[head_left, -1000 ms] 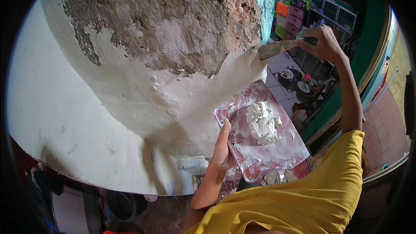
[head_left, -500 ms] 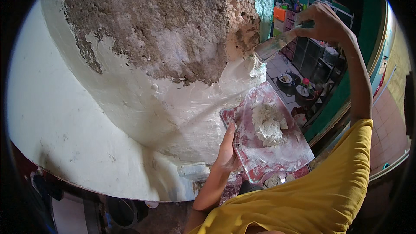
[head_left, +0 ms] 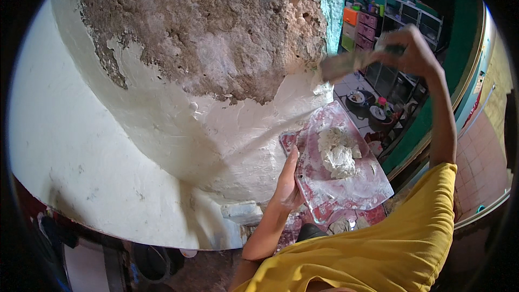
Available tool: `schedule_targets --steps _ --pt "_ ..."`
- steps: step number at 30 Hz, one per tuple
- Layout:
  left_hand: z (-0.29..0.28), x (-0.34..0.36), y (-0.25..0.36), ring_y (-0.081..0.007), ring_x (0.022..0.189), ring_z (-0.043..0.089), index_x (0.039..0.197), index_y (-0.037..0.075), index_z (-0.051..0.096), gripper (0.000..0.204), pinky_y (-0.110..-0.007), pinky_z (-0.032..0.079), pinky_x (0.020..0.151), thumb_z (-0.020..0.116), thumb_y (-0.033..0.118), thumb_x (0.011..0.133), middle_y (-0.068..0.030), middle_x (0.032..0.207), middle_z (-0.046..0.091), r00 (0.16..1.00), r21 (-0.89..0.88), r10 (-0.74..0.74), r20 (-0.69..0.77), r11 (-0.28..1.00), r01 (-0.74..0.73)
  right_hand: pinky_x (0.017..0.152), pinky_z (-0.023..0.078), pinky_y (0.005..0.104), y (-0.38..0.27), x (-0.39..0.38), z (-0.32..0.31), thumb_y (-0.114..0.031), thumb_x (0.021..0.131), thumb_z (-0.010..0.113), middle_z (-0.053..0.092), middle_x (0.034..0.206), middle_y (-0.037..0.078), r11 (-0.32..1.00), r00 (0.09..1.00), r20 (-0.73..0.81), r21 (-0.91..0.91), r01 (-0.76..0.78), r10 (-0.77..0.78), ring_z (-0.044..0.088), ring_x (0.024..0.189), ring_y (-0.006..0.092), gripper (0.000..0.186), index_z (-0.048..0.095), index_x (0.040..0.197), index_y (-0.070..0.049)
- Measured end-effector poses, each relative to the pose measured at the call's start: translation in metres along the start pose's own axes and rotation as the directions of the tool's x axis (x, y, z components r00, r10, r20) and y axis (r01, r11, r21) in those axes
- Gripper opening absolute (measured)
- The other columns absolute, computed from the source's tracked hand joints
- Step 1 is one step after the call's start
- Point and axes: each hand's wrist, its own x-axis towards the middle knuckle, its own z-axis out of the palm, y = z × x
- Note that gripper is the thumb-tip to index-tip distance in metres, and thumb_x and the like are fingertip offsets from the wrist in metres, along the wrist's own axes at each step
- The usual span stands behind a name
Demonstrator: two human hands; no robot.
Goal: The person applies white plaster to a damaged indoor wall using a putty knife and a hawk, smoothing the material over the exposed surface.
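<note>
My left hand (head_left: 288, 186) grips the left edge of a flat red board (head_left: 373, 186) smeared with white. On the board sits a lump of white plaster (head_left: 340, 157). Raised at the right, my right hand (head_left: 415, 57) is closed round the handle of a putty knife (head_left: 343, 67), blurred by motion. Its blade is at the wall's right corner, just above the board; whether it touches cannot be made out. Fresh white plaster (head_left: 232, 140) coats the lower wall. Above it, a rough brown patch (head_left: 205, 32) of bare wall shows.
Turquoise paint (head_left: 328, 5) remains on the wall's upper right edge. Beyond the corner, a tiled floor holds dark pots (head_left: 359, 101), near pink drawers (head_left: 366, 27) and a metal rack (head_left: 411, 11). A green door frame (head_left: 419, 143) stands at the right.
My right hand has dropped lower, bringing the putty knife's handle down so that it lies flatter, its blade still at the corner. The board has shifted slightly right in view.
</note>
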Motion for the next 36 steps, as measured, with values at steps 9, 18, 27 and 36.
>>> schedule_targets --steps 9,18,27,36 --pt "-0.003 -0.008 0.003 -0.0303 0.116 0.049 0.136 0.004 0.03 0.057 -0.048 0.043 0.096 0.035 0.045 0.096 -0.0173 0.131 0.044 1.0 0.045 -0.027 0.01 0.999 0.027 0.055 0.047 0.0356 -0.027 -0.014 0.039 -0.037 0.072 0.073 0.065 0.068 0.012 0.984 0.996 -0.055 -0.164 -0.074 0.066 0.062 0.058 0.0285 0.033 0.069 0.081 -0.005" --pt "-0.007 -0.008 0.006 -0.0264 0.109 0.053 0.131 0.004 0.038 0.046 -0.043 0.043 0.094 0.039 0.034 0.097 -0.0141 0.124 0.05 0.989 -0.181 0.028 0.145 0.984 -0.001 0.058 0.05 0.0328 -0.039 0.022 0.017 -0.037 0.073 0.074 0.068 0.076 0.013 0.967 0.987 -0.12 -0.218 -0.13 0.105 0.065 0.06 0.0239 0.036 0.069 0.084 -0.002" --pt "-0.007 -0.011 0.003 -0.0273 0.11 0.053 0.131 0.004 0.038 0.047 -0.044 0.043 0.094 0.039 0.035 0.096 -0.015 0.125 0.05 0.998 -0.051 0.05 -0.031 0.997 -0.052 0.062 0.051 0.0346 -0.046 -0.001 0.01 -0.035 0.074 0.072 0.067 0.076 0.011 0.994 0.994 0.014 0.008 -0.113 0.113 0.065 0.063 0.0246 0.032 0.069 0.083 -0.004" --pt "-0.015 -0.015 0.002 -0.0286 0.109 0.053 0.132 0.004 0.037 0.049 -0.046 0.045 0.091 0.04 0.037 0.096 -0.0156 0.124 0.05 1.0 -0.077 0.022 -0.011 0.997 -0.023 0.057 0.046 0.0359 -0.059 0.016 0.021 -0.037 0.071 0.075 0.066 0.071 0.013 0.954 0.993 0.029 -0.282 -0.104 0.116 0.061 0.06 0.0281 0.037 0.069 0.082 -0.002"
